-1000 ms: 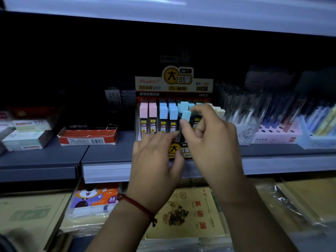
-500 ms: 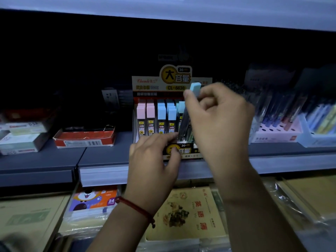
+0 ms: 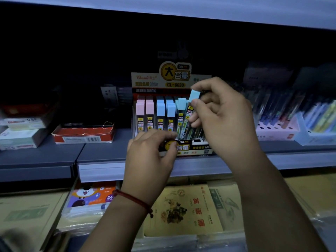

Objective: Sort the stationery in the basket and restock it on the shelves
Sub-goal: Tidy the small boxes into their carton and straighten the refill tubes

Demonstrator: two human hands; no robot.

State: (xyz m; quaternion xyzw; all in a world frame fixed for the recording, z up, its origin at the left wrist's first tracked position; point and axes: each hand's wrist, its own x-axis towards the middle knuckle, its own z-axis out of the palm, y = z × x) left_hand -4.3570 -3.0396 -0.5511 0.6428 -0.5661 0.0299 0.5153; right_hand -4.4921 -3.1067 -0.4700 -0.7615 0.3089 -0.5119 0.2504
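The right hand [image 3: 223, 120] pinches a blue-topped pencil lead tube [image 3: 195, 95], tilted, over the display box [image 3: 199, 147]. The left hand [image 3: 151, 155] holds the box's near edge with bent fingers.

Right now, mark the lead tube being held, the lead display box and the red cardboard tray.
held lead tube [image 3: 195, 95]: head view, on its blue cap.
lead display box [image 3: 171, 73]: head view, on its header card.
red cardboard tray [image 3: 81, 137]: head view, on its front wall.
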